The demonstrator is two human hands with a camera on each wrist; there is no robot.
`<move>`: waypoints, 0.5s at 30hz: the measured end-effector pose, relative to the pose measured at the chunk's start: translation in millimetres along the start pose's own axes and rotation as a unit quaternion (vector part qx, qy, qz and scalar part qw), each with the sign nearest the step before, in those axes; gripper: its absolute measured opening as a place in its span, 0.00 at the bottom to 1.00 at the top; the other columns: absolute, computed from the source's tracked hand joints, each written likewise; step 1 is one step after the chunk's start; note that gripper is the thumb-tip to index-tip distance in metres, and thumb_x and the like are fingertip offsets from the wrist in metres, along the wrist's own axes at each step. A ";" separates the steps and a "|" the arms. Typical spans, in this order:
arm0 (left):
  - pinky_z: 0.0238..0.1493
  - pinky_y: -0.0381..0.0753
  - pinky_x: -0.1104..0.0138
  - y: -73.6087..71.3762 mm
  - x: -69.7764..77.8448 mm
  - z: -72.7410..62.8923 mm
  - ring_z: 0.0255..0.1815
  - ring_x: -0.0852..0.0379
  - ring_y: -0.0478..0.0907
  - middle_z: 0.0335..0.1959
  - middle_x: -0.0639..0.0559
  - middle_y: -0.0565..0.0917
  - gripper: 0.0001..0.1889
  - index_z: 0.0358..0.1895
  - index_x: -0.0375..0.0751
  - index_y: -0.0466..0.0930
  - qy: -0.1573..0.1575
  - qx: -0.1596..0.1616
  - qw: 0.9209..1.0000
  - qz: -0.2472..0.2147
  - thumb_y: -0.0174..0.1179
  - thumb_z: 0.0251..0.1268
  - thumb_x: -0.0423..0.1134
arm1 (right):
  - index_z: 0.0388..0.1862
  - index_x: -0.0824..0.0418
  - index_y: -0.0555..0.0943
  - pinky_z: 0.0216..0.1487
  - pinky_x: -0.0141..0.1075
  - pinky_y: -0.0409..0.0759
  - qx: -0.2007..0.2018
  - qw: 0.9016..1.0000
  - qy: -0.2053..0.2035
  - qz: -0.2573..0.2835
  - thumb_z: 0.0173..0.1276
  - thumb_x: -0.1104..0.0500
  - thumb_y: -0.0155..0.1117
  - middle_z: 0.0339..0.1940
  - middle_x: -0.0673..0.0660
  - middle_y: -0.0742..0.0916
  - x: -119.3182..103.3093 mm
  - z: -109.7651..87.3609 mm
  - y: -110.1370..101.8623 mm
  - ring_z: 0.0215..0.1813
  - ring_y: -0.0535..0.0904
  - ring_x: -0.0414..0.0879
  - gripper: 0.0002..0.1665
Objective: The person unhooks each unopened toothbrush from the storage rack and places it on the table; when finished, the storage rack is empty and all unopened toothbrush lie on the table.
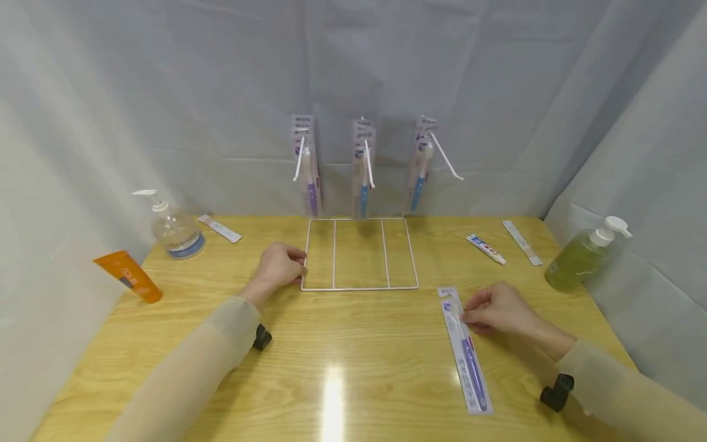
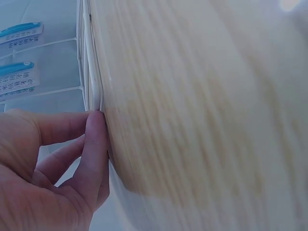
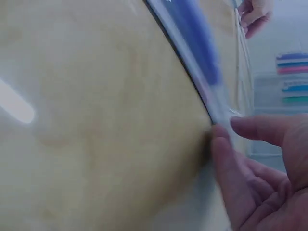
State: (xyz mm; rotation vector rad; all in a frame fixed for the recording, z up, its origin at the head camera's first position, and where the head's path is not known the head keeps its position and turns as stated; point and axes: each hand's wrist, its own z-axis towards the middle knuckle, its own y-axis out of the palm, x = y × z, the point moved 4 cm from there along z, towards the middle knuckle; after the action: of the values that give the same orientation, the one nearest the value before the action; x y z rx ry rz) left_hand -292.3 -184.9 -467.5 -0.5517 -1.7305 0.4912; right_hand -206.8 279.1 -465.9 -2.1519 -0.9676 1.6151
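Currently, both hands are occupied. The left hand (image 1: 278, 265) pinches the left side wire of a white wire rack (image 1: 359, 289), whose rectangular base lies flat on the tabletop (image 1: 381, 356); the left wrist view shows thumb and fingertips together on the thin wire. The right hand (image 1: 499, 310) pinches the right edge of a packaged toothbrush (image 1: 474, 373) near its upper end, between thumb and fingers. That toothbrush has a purple handle and lies to the right of the rack's base and nearer the person, its handle end pointing toward the person and its printed card top pointing away. In the right wrist view the package is blurred where the fingers meet it.

Above the back of the base, three white prongs stick out with more packaged toothbrushes hanging from them: a purple one (image 1: 312, 197) at the front on the left, a blue one (image 1: 363, 199) in the middle and another blue one (image 1: 418, 190) on the right, which hangs at a slant.

Left of the rack stand a clear pump bottle (image 1: 178, 230) and an orange tube (image 1: 129, 276), with a slim white packet (image 1: 220, 228) beside the bottle. On the right lie a small toothpaste tube (image 1: 485, 248) and a second slim packet (image 1: 521, 243), near a green pump bottle (image 1: 577, 261). Pale grey cloth (image 1: 232, 92) hangs behind everything.
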 end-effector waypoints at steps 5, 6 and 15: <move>0.36 0.97 0.69 1.4 0.1 -1.1 0.32 0.60 0.87 0.46 0.40 0.90 0.22 0.63 0.30 0.89 0.002 0.002 1.000 -0.002 0.70 0.65 0.24 | 0.42 0.67 0.92 0.28 0.33 0.90 0.018 0.990 -0.092 -0.103 0.75 0.55 0.75 0.26 0.54 0.93 -31.9 11.0 -25.5 0.27 0.89 0.42 0.13; 0.36 0.97 0.69 1.1 -0.2 -1.2 0.32 0.60 0.87 0.46 0.41 0.90 0.22 0.63 0.30 0.89 0.002 0.003 1.000 -0.003 0.70 0.65 0.24 | 0.45 0.67 0.92 0.30 0.32 0.91 0.018 0.989 -0.109 -0.100 0.76 0.55 0.74 0.28 0.56 0.94 -40.1 16.2 -31.2 0.29 0.90 0.42 0.14; 0.35 0.96 0.69 -0.6 -3.7 0.2 0.32 0.60 0.87 0.47 0.40 0.90 0.22 0.63 0.30 0.89 -0.004 0.004 1.000 -0.016 0.71 0.65 0.24 | 0.67 0.70 0.86 0.47 0.23 0.91 0.110 0.975 -0.192 -0.026 0.80 0.54 0.73 0.58 0.67 0.94 -128.0 75.9 -79.4 0.44 0.88 0.29 0.26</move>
State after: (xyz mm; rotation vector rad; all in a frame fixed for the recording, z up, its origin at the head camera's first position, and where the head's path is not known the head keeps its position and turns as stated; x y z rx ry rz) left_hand -291.8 -187.6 -470.0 -0.5164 -1.7426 0.4783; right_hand -323.6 241.0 -350.3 -1.6910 -0.8849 2.0502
